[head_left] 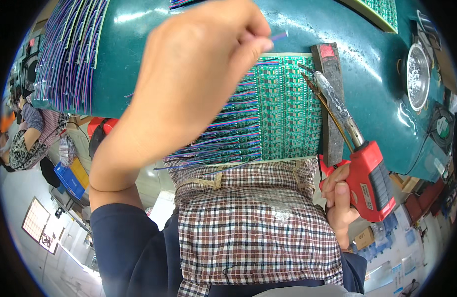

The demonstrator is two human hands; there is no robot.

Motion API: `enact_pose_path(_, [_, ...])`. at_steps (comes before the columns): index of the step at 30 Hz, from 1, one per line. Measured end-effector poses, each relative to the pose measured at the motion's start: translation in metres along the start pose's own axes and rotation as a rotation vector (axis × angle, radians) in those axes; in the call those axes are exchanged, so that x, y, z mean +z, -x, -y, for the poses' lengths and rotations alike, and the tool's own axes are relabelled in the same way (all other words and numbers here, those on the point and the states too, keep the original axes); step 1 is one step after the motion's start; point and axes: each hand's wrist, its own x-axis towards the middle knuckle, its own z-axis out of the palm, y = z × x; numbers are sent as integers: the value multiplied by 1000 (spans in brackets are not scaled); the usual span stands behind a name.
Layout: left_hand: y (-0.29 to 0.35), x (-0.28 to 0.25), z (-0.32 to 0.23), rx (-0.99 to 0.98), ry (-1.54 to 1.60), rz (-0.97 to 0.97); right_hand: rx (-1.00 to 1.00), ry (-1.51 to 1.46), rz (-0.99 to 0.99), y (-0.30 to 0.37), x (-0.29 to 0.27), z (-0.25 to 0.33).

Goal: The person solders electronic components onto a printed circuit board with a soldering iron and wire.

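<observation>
A panel of green circuit boards [288, 114] lies at the table's near edge. Rows of thin purple, blue and red wires [228, 131] stick out from its left side. Raised over the panel's upper left, my left hand [213, 54] pinches a thin purple wire [279, 36] between thumb and fingertips; the forearm hides some of the wires. My right hand [340, 200] grips a red soldering gun [371, 183] low on the right. Its tip and a thin brass-coloured tube point up-left over the panel's right edge, across a dark bar [332, 136].
Wired boards [70, 59] are laid out at the far left of the green table [124, 44]. Another board panel [379, 12] sits at the upper right. A metal bowl [417, 76] and a small fan [441, 126] stand along the right side. A person [27, 131] sits at the left.
</observation>
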Motion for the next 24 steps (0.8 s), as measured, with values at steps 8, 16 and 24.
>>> enact_pose_path(8, [11, 20, 0, -21, -105, 101, -5, 87, -13, 5, -1, -7])
enact_pose_path(16, [6, 26, 8, 15, -174, 85, 31, 199, -13, -3, 4, -8])
enact_pose_path(24, [0, 27, 11, 13, -201, 86, 66, 176, -1, -12, 7, -5])
